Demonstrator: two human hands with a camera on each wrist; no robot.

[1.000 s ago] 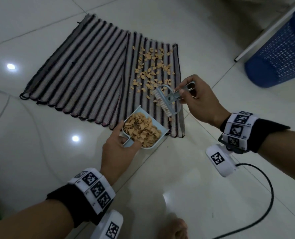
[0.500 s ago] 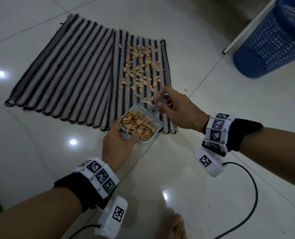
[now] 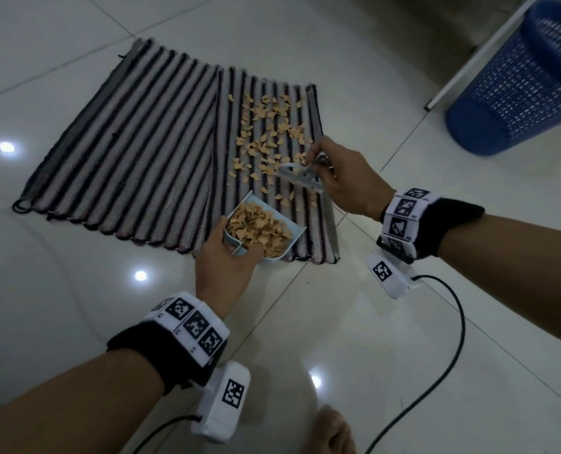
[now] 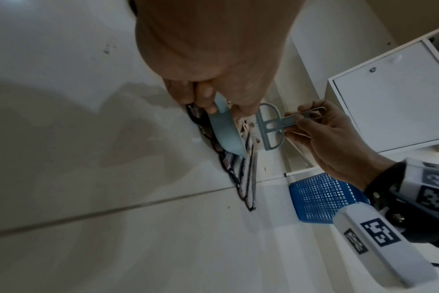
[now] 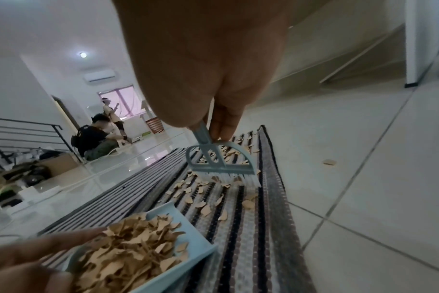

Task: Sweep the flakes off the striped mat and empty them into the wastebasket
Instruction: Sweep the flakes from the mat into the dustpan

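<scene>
many flakes (image 3: 269,139) lie on the striped mat (image 3: 135,152) in the head view, beyond the fingertips of the right hand (image 3: 341,181), which pinches the thin handle of the small brush (image 3: 300,175). the left hand (image 3: 226,260) has its fingers curled round the handle of the dustpan (image 3: 266,231), and the pan is already heaped. its open lip lies on the mat, a little nearer to the person than the brush. i think the main risk is overflow: one more stroke can push flakes over the pile and out at the sides. the blue wastebasket (image 3: 518,83) stands well apart, past the right knuckles, so the carry is long and any tilt can spill the load on the tiled floor (image 3: 387,322).

from the left wrist view, the dustpan (image 4: 226,128) is seen from below, with the left fingers (image 4: 206,97) wrapped at its handle. the brush (image 4: 268,126) stands just beside the lip, its handle between thumb and fingers of the right hand (image 4: 331,138). the pan rests on the mat edge, so a gap under the lip can let flakes slide below it.

from the right wrist view, the brush (image 5: 221,160) has its bristles down on the mat, and loose flakes (image 5: 206,200) lie between them and the dustpan (image 5: 188,237). a single flake (image 5: 329,162) already lies on the floor, to the right of the fingers. a fast stroke near the mat border can throw more there.
</scene>
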